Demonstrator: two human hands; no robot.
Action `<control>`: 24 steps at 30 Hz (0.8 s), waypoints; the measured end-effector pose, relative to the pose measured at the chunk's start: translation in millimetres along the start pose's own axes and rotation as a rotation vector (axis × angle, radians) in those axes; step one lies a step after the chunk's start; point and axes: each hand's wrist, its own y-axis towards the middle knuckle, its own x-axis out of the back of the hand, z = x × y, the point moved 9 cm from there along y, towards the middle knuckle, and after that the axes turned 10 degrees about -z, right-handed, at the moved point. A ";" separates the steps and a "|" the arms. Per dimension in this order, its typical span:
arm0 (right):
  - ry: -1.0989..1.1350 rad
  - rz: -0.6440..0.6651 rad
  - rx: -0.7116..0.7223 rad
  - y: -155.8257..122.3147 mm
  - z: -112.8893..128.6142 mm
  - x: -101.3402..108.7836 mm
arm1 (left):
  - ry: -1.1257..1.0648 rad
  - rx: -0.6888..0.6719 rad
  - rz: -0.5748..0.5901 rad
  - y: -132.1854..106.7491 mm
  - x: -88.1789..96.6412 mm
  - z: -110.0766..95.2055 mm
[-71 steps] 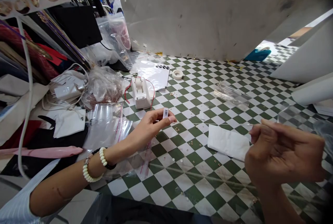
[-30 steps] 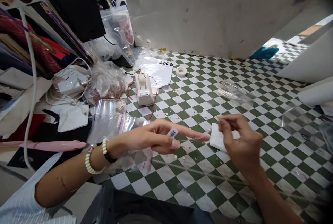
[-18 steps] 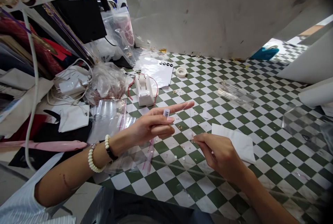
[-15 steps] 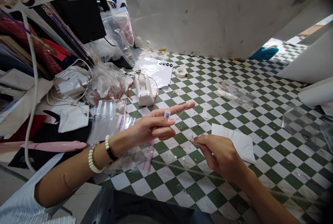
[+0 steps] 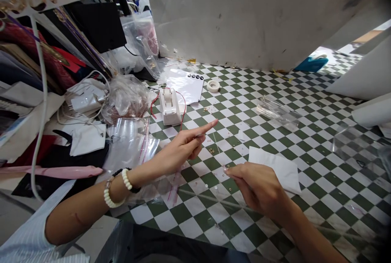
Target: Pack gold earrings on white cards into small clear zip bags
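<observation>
My left hand [image 5: 185, 145] hovers over the green-and-white checked tabletop [image 5: 244, 91]. Its index finger points up and right, while the thumb and other fingers pinch a small barcode tag [image 5: 200, 135] that barely shows. A thin clear thread [image 5: 218, 145] runs from that index finger down to my right hand [image 5: 259, 187]. My right hand pinches the thread's lower end between thumb and fingertips, low over the table beside a white paper sheet [image 5: 276, 168]. Tiny gold beads [image 5: 210, 149] lie scattered under both hands.
A white tape dispenser [image 5: 169, 107] with a red cord, a tape roll [image 5: 213, 86] and a white card [image 5: 186, 83] lie farther back. Clear zip bags [image 5: 128, 142], a pink tool [image 5: 51, 171] and cluttered bags and cables fill the left. A clear packet [image 5: 275, 110] lies right.
My right hand came in from the right and took hold of the thread below the left index finger. Since half a second ago the left hand has drawn back left and the tag has turned edge-on.
</observation>
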 end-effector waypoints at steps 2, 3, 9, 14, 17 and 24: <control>0.042 -0.055 0.008 -0.2 1.7 7.0 | 0.181 0.001 -0.042 1.4 2.4 7.2; 0.045 -0.106 0.004 -0.6 1.2 13.3 | 0.249 0.009 -0.029 1.1 1.0 10.0; -0.227 -0.530 -0.109 -11.6 -13.9 64.7 | 0.411 0.044 0.280 -10.8 -23.7 10.8; -0.215 -0.440 -0.419 -9.0 -42.4 58.0 | -0.147 0.185 0.449 -14.8 -35.7 9.1; -0.186 -0.364 -0.456 -4.7 -44.0 47.9 | -0.404 0.201 0.318 -4.4 -23.3 8.4; -0.280 -0.303 -0.313 -0.6 -33.7 38.1 | -0.546 0.213 0.205 -4.2 -16.5 3.0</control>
